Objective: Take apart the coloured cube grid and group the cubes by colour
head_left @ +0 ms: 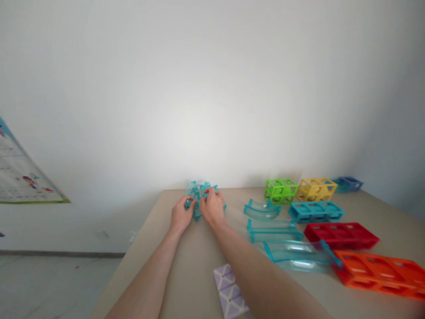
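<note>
Both hands [182,215] on far-edge teal pieces [196,193]

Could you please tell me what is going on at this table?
A person has both bare hands, left and right, on a cluster of clear teal pieces at the table's far edge. To the right lie clear teal track-like pieces and colored open frames. A purple patterned item lies partly behind the right forearm.

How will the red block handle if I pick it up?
The red block is probably light for its size, since its frame has large openings. Its straight edges suggest stiffness. Low and flat-sided on the table, it would likely slide rather than roll.
</note>
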A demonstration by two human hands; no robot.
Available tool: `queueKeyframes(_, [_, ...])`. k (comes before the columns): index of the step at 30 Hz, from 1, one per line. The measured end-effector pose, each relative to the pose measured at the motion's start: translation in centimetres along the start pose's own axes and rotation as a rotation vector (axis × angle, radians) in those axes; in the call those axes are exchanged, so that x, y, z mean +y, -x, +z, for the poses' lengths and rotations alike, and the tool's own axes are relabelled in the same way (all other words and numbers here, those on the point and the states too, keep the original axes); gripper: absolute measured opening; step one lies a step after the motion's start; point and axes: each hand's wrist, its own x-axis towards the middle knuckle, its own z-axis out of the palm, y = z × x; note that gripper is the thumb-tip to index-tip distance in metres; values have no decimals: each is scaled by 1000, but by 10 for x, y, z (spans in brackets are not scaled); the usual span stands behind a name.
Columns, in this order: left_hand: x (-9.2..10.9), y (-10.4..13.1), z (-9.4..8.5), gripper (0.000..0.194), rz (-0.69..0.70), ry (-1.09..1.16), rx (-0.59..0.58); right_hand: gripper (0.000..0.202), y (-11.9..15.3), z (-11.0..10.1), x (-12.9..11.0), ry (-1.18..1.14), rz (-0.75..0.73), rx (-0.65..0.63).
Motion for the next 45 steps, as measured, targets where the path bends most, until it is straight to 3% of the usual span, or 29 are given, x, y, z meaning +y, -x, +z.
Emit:
queueKeyframes(4, [-2,-1,3,13,84,21,-32,25,2,-3,-3,66,6,3])
queueKeyframes(9, [-8,-2,6,34,142,53,-12,36,8,-8,-12,164,39,24])
queueKeyframes(13, [-13,-1,7,46,139,53,-5,33,-4,-29,-16,262,0,-63])
queueKeyframes(16, [-13,0,6,49,125,48,-14,23,-27,-62,0,375,31,-182])
queueKeyframes(19, [-10,1,6,52,116,53,-29,27,-45,-96,31,487,148,-312])
queueKeyframes(23, [-8,2,5,57,126,62,-42,29,-41,-118,58,540,207,-403])
queueKeyframes(26, [-7,2,5,58,141,61,-45,29,-32,-115,50,541,176,-366])
queueKeyframes(30, [-2,1,3,59,171,53,-35,18,-25,-100,5,472,-21,-230])
queueKeyframes(33, [5,5,-2,67,200,68,97,25,-13,-82,-34,334,-298,-187])
queueKeyframes(36, [11,11,-7,69,230,127,261,35,10,-59,-57,171,-555,-209])
queueKeyframes(40, [11,14,-8,38,229,149,322,46,32,-36,-53,43,-651,-177])
queueKeyframes(45, [12,11,-7,9,181,146,389,61,25,-27,-27,-51,-556,-87])
